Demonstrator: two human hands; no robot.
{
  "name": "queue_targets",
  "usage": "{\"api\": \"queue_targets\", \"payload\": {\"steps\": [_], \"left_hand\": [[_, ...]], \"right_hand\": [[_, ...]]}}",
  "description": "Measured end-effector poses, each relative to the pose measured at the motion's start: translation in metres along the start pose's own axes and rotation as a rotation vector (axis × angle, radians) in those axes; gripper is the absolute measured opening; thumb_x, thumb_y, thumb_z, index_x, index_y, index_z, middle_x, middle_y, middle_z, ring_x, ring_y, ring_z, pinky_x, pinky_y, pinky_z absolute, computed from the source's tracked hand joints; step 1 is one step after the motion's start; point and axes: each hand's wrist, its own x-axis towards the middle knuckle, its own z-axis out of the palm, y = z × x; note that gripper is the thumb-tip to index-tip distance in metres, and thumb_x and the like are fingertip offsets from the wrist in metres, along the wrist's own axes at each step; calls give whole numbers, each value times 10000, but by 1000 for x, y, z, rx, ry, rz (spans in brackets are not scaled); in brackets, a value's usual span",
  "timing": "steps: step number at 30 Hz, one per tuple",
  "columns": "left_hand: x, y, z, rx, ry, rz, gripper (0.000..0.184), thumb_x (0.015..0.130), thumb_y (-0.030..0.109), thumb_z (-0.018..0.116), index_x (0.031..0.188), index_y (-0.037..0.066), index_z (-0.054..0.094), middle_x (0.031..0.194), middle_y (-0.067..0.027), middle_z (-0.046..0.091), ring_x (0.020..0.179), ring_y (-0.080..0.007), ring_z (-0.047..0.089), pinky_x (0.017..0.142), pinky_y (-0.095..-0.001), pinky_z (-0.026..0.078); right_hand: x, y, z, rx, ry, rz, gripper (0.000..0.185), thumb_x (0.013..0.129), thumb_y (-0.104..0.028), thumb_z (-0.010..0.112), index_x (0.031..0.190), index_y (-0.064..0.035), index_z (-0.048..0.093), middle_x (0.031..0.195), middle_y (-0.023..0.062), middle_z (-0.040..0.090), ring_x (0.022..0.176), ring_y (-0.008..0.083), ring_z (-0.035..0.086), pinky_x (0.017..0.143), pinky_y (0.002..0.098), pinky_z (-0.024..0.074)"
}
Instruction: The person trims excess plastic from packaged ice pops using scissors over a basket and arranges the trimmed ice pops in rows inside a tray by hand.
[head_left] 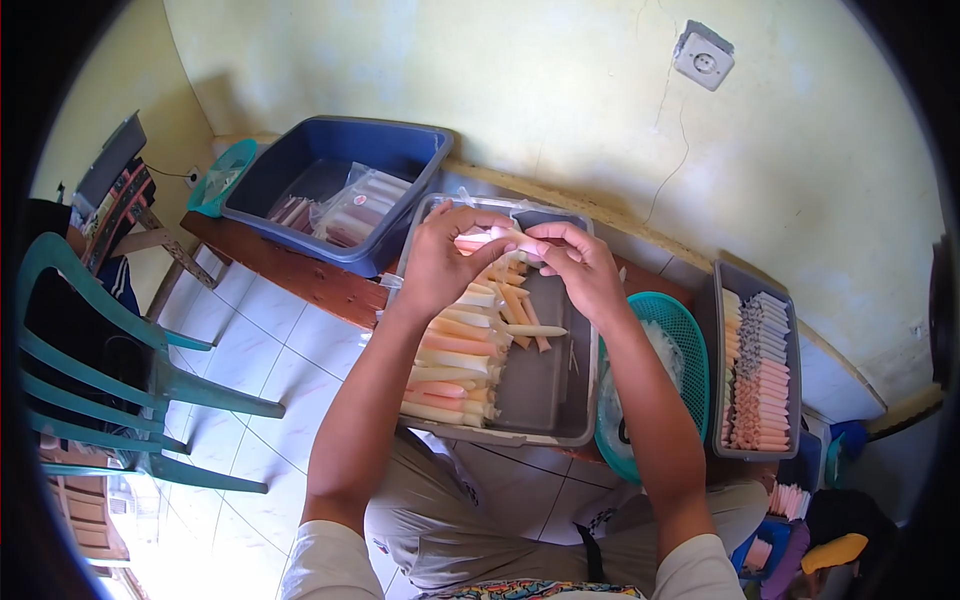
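Observation:
Both hands are raised over a grey tray [545,432], close together near its far edge. My left hand [445,255] pinches one end of a pale pink filled plastic tube [505,238]. At the tube's other end are the closed fingers of my right hand [578,262]. Below them, cream and orange filled tubes [455,352] lie in rows along the tray's left side. One cream tube [535,330] lies crosswise near the tray's middle, next to a few loose orange ones.
A blue bin [345,255] with bagged tubes stands at the left on a wooden bench [290,285]. Right of the tray are a green basket [705,400] and a grey bin [795,390] of tubes. A green chair [100,395] is at the left. A person [845,530] is at the lower right.

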Motion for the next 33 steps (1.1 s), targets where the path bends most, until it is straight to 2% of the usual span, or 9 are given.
{"api": "queue_targets", "payload": {"steps": [2,5,7,12,15,19,27,32,33], "left_hand": [[-4,16,6,-253,40,-154,305,904,64,867,1193,38,777,1142,-71,775,981,-132,708,1039,-332,519],[-8,36,13,-469,32,-256,333,924,24,843,1242,14,744,1137,-62,751,1018,-115,685,961,-300,560],[-10,47,24,-582,18,-277,360,927,12,835,1269,3,722,1121,-56,749,1027,-120,689,971,-305,562],[-20,76,69,-1053,14,-378,432,926,-1,833,1324,-31,669,1080,-95,768,1032,-145,726,965,-330,613],[-32,84,100,-968,-3,-363,413,936,-7,819,1323,-16,674,1106,-110,769,1037,-170,737,966,-335,621],[-43,97,129,-875,-91,-408,341,957,41,817,1278,-15,718,1133,-103,772,1033,-156,733,951,-331,612],[-52,120,158,-647,-220,-356,278,987,105,798,1256,33,789,1151,-107,776,1026,-156,728,898,-322,593],[-59,114,162,-738,-238,-370,265,995,96,787,1249,20,787,1138,-106,775,1012,-153,733,888,-318,598],[-58,117,159,-723,-258,-407,270,999,65,774,1263,7,773,1150,-95,769,1036,-148,724,930,-314,579]], "right_hand": [[-15,-8,-4,20,-23,-5,295,1050,-177,704,1289,-4,705,1180,58,753,1011,129,708,881,292,571],[-38,-16,-8,87,-69,-15,310,1062,-184,709,1299,14,686,1183,67,744,1061,127,697,920,301,566],[-56,-22,-14,126,-93,-15,296,1070,-157,708,1297,30,674,1191,80,731,1127,131,677,966,318,559],[-92,-16,-32,164,-36,-82,276,1059,-107,707,1293,26,647,1171,105,739,1125,158,706,996,329,573],[-113,-14,-49,65,26,-126,266,1043,-78,720,1269,27,627,1165,124,749,1116,170,721,1010,335,579],[-139,-6,-72,-51,123,-109,316,1007,-81,771,1265,18,619,1160,191,790,1080,191,763,943,322,611],[-173,5,-89,-135,296,-90,282,984,-118,800,1208,14,692,1099,162,810,1029,179,781,901,325,628],[-184,13,-101,-177,297,-65,283,957,-95,804,1211,-5,718,1056,145,811,984,186,796,869,327,637],[-186,14,-104,-215,284,-62,298,944,-89,803,1220,-11,720,1042,154,807,967,205,802,850,332,637]]}}
